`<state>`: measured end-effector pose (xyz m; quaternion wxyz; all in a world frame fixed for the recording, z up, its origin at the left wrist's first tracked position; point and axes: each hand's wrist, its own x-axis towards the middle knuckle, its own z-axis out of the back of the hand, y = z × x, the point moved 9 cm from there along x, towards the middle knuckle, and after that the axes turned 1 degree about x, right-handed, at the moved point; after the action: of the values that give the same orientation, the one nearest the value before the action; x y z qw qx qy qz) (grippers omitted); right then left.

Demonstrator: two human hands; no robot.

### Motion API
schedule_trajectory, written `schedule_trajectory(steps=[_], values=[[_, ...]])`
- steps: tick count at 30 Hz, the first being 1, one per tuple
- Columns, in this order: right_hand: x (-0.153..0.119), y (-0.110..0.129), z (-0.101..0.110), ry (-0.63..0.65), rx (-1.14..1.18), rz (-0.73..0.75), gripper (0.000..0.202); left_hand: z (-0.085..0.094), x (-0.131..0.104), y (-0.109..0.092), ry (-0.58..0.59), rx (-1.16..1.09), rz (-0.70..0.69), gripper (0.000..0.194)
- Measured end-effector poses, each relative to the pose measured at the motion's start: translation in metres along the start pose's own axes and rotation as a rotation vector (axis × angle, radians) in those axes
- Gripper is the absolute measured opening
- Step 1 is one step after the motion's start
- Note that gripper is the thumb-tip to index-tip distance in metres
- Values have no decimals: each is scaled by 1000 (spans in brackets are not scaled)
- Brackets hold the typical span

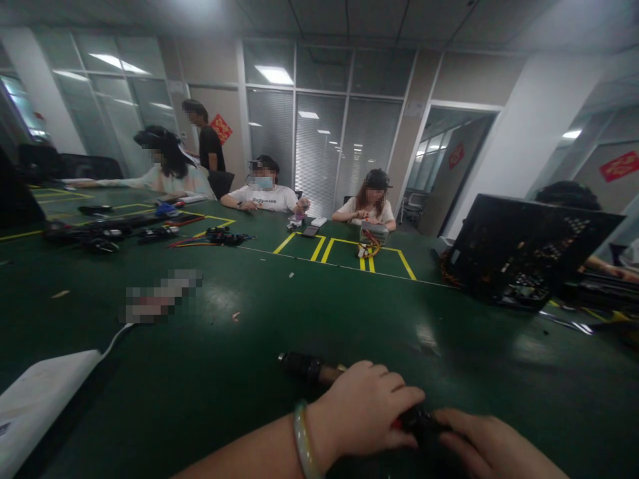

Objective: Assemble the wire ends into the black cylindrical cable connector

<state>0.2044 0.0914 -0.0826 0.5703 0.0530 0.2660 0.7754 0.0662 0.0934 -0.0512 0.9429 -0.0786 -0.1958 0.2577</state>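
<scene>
A dark electric screwdriver-like tool (304, 367) lies across the green table (239, 399), its metal tip pointing left. My left hand (369, 409), with a pale bangle (303, 439) on the wrist, is wrapped round the tool's body from above. At the tool's right end, my right hand (479, 439) pinches a dark part or cable between thumb and fingers. A bit of red shows between the two hands. The palm sides of both hands are hidden.
A white box (44, 399) with a cable lies at the left. Cables and black parts (104, 229) are heaped at the back left. A black computer case (529, 249) stands at the right. Several people sit across the table; one person (207, 140) stands.
</scene>
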Motion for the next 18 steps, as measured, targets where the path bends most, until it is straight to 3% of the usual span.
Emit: schedule_trajectory(steps=[8, 13, 18], values=[[41, 15, 5, -44, 89, -8, 28, 12, -3, 32, -79, 110, 244, 66], [56, 27, 5, -81, 89, -16, 28, 17, -5, 46, -68, 160, 308, 47], [44, 45, 43, -372, -63, 100, 38, 22, -5, 51, -97, 187, 323, 43]])
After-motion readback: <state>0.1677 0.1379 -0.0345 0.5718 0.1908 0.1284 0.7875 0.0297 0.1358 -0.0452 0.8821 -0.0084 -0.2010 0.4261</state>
